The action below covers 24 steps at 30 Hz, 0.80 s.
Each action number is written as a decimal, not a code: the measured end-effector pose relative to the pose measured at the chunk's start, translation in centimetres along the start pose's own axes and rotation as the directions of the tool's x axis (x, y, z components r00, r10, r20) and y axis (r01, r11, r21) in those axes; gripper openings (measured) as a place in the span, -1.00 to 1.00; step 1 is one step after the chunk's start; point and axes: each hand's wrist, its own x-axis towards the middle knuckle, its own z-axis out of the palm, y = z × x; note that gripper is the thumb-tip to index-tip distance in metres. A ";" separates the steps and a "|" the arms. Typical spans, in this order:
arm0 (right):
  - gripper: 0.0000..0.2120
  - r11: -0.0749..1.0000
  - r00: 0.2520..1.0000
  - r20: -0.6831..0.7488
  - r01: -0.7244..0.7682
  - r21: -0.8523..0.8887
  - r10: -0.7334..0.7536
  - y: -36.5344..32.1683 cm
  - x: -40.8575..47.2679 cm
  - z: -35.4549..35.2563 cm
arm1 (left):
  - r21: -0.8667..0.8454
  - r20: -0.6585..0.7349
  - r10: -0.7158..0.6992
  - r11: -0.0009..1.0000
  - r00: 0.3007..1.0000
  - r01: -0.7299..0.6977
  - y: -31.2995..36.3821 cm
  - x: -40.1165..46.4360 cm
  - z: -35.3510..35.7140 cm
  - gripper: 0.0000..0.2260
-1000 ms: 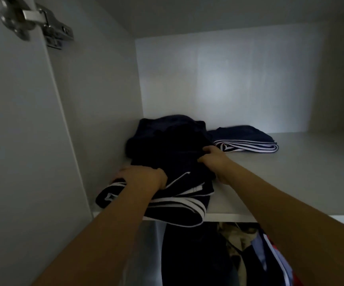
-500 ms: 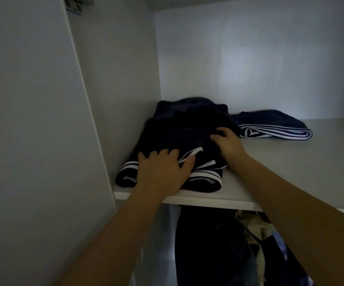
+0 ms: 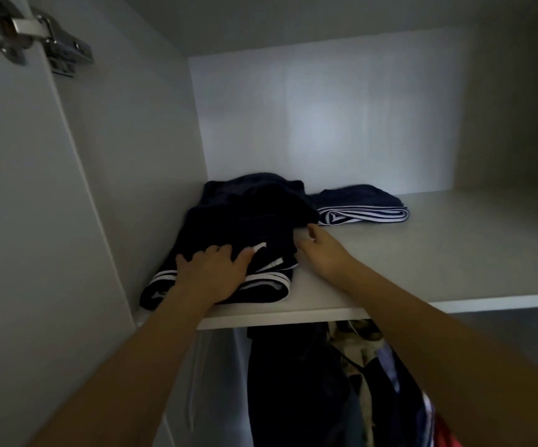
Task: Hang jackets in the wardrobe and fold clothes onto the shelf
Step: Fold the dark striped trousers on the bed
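A folded navy garment with white stripes (image 3: 241, 227) lies on the white wardrobe shelf (image 3: 422, 253), against the left wall. My left hand (image 3: 212, 272) rests flat on its front part, fingers spread. My right hand (image 3: 322, 250) lies on the shelf at the garment's right edge, fingers relaxed, holding nothing. A second folded navy garment with white stripes (image 3: 361, 204) sits behind and to the right, near the back wall.
Below the shelf hang several garments (image 3: 325, 382), dark and patterned. The open wardrobe door (image 3: 19, 221) with a metal hinge (image 3: 35, 37) stands at the left. The right half of the shelf is bare.
The garment has been pushed further onto the shelf. My left hand now lies flat on it, and my right hand has let go and moved to its right edge.
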 end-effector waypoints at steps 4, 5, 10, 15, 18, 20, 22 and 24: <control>-0.44 0.988 0.995 -0.088 -0.061 -0.145 0.049 1.7 -3.1 -7.3 | -0.117 -0.303 0.112 0.981 0.946 -0.153 5.5 1.2 -1.9 -0.53; -0.45 0.981 0.988 -0.141 -0.085 -0.177 0.060 2.1 -4.0 -9.4 | -0.148 -0.318 0.184 0.959 0.930 -0.240 7.6 1.3 -1.9 -0.58; -0.50 0.901 0.932 -0.357 -0.206 -0.382 0.062 4.3 -10.3 -18.9 | -0.104 -0.236 0.500 0.840 0.833 -0.533 19.5 0.7 1.4 -0.62; -0.49 0.790 0.859 -0.508 -0.353 -0.501 0.061 5.7 -18.2 -24.4 | -0.092 -0.251 0.660 0.712 0.708 -0.696 28.1 -2.0 4.7 -0.57; -0.47 0.680 0.823 -0.560 -0.463 -0.568 0.093 5.9 -23.1 -26.4 | -0.096 -0.336 0.746 0.580 0.575 -0.809 32.1 -3.7 4.9 -0.63; -0.47 0.620 0.791 -0.600 -0.530 -0.579 0.116 5.7 -26.7 -27.4 | -0.095 -0.383 0.786 0.490 0.486 -0.867 34.5 -5.6 5.1 -0.64; -0.47 0.563 0.758 -0.640 -0.587 -0.582 0.129 5.2 -30.7 -28.3 | -0.113 -0.396 0.809 0.427 0.435 -0.897 36.6 -8.3 5.6 -0.60; -0.47 0.506 0.709 -0.693 -0.649 -0.568 0.131 4.5 -35.3 -28.9 | -0.099 -0.375 0.847 0.368 0.377 -0.925 38.7 -11.7 6.0 -0.57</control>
